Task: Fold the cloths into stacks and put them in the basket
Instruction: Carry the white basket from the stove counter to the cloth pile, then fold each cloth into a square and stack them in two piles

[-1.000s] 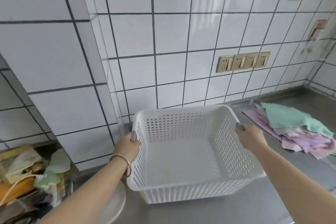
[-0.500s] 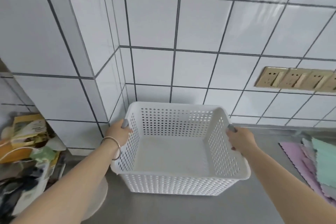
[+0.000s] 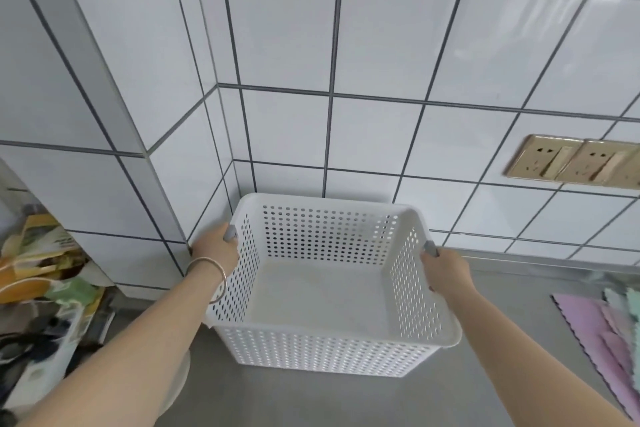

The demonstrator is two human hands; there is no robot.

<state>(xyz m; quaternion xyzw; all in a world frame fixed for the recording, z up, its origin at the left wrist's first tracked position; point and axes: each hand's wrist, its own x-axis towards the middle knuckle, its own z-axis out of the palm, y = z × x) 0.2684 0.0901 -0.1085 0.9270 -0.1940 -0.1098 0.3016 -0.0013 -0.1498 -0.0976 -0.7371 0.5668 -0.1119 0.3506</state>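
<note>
A white perforated plastic basket with nothing in it sits on the grey steel counter, pushed toward the tiled corner. My left hand, with a metal bangle on the wrist, grips its left rim. My right hand grips its right rim. A pile of unfolded cloths, pink underneath and mint green on top, lies on the counter at the right edge of the view, partly cut off.
White tiled walls meet in a corner just behind the basket. Gold wall sockets sit on the right wall. A cluttered heap of bags and packets fills the left side. A round white object shows below my left forearm.
The basket, held in both hands, has moved back and left toward the wall corner. My view has swung left, so most of the cloth pile has slid out of frame.
</note>
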